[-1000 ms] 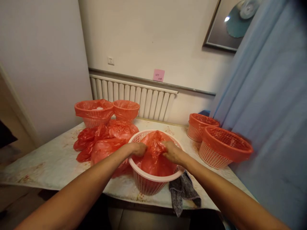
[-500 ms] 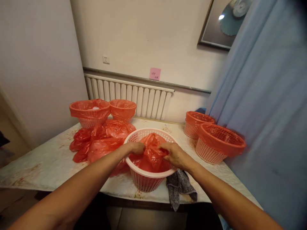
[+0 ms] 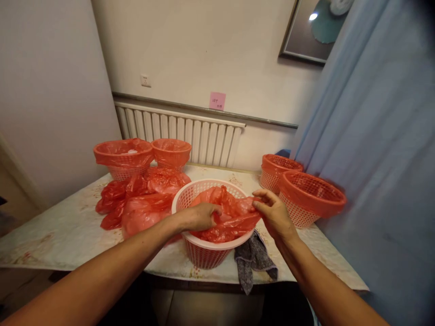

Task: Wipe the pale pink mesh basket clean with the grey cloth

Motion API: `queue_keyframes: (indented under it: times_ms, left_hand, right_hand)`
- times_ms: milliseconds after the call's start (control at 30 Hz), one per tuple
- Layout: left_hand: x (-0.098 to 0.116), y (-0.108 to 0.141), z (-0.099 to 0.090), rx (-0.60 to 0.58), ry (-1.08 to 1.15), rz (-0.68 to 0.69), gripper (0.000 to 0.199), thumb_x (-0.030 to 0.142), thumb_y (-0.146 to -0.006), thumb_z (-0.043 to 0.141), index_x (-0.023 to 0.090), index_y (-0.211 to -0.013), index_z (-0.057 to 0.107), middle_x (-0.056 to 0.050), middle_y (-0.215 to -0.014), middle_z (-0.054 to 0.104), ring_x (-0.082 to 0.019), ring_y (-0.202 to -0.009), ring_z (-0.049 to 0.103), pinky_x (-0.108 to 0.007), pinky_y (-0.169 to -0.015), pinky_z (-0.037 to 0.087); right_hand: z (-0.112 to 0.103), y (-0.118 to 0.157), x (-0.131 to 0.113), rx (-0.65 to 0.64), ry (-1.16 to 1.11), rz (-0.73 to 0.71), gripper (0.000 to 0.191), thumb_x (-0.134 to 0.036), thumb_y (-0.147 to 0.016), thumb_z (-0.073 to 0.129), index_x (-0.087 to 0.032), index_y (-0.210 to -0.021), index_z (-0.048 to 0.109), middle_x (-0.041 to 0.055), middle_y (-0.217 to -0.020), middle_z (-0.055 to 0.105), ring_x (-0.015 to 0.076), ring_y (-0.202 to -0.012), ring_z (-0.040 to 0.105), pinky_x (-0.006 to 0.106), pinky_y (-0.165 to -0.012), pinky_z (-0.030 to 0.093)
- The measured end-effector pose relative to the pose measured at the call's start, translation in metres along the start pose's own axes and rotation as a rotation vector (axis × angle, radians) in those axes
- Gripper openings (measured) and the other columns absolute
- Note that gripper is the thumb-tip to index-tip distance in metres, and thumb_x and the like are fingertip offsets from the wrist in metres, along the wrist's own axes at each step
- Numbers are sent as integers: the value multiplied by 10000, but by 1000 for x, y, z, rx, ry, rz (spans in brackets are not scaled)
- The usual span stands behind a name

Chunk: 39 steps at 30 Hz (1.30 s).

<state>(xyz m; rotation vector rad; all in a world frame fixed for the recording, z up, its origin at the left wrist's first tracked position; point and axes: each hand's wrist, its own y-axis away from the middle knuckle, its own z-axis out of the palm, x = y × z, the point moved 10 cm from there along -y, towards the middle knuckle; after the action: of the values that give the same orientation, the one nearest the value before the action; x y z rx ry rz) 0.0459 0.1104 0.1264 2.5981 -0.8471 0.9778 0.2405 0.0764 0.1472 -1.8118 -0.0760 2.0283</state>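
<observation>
A white plastic basket (image 3: 207, 254) with a perforated wall stands near the front edge of the table. Inside it bunches a thin red plastic bag (image 3: 234, 228), part of which is drawn up over the right side of the rim. My left hand (image 3: 203, 216) reaches over the basket's left rim, its fingers closed on the bag's film. Just beyond the right rim, my right hand (image 3: 272, 212) pinches the bag's edge between thumb and fingers and pulls it taut. The film hides most of the basket's inside.
Red bags (image 3: 146, 208) lie heaped left of the basket. Behind them stand two lined baskets (image 3: 124, 156), (image 3: 171, 154). Two more lined baskets (image 3: 299, 210), (image 3: 272, 179) stand at the right by a blue curtain (image 3: 367, 158). A grey cloth (image 3: 253, 260) hangs over the table's front edge.
My right hand has moved right and outward, stretching the bag's edge past the rim. My left hand has shifted right over the basket, still gripping film.
</observation>
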Motion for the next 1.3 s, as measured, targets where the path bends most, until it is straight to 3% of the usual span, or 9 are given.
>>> queue_keyframes:
  times_ms: [100,267,433,533,667,867,1067,1200,1300]
  left_hand:
    - [-1,9,-21,161,6,48,418,83,-682,525,164,-1070,661,-1,-710,629,-145,-651,567,-236,-602,408]
    - [2,80,-81,750,162,132,256,203,-820,493,212,-1042,620,-20,-842,613,-160,-765,589,-274,-709,476]
    - [2,164,-72,1082,113,177,120,273,-852,546,261,-958,600,-20,-910,593,-181,-840,590,-302,-769,499]
    - [-12,176,-47,994,78,141,139,293,-841,553,284,-963,619,-21,-868,625,-183,-765,614,-285,-688,523]
    - [-32,163,-34,678,-35,15,270,432,-799,584,318,-1032,660,-29,-836,701,-187,-580,615,-287,-533,502]
    - [28,143,-108,799,-229,64,377,530,-811,523,273,-1065,630,-62,-988,702,-266,-863,651,-351,-750,486]
    - [51,36,-58,320,-395,-88,432,553,-777,601,156,-942,630,-155,-915,677,-355,-900,632,-407,-781,440]
    - [16,9,-18,96,-386,-140,276,269,-619,749,167,-845,630,-113,-810,673,-329,-833,632,-369,-721,434]
    - [-10,11,-28,90,-343,-110,72,174,-626,656,179,-672,601,-64,-701,640,-263,-749,612,-328,-678,418]
  right_hand:
    - [-33,4,-8,148,-91,-14,348,-220,-522,770,-188,-841,637,-50,-655,575,78,-548,500,193,-512,376]
    - [-77,40,16,261,-156,87,380,-230,-531,784,-216,-873,617,-47,-687,572,98,-571,552,238,-563,475]
    - [-101,85,89,268,-88,343,382,-288,-525,791,-208,-860,625,-62,-567,513,108,-474,505,256,-479,477]
    - [-124,81,93,330,37,340,401,-313,-521,786,-189,-868,629,-54,-579,535,105,-465,505,254,-478,474]
    - [-135,35,7,391,309,-1,302,-377,-681,707,-199,-912,629,-15,-733,611,109,-562,563,253,-563,485]
    - [-6,2,-88,-158,779,-316,306,-406,-851,577,-205,-1073,636,52,-871,665,182,-757,625,325,-713,495]
    - [100,34,-51,-575,1413,-459,658,-390,-819,657,-227,-1413,425,149,-1100,656,281,-929,622,375,-788,456]
    - [86,21,-10,-624,1531,-389,612,-142,-832,526,-288,-1417,422,121,-1087,671,223,-811,648,308,-713,444]
    - [56,-11,-11,-469,1318,-391,550,-95,-809,461,-293,-1314,551,70,-1003,696,200,-828,640,302,-748,445]
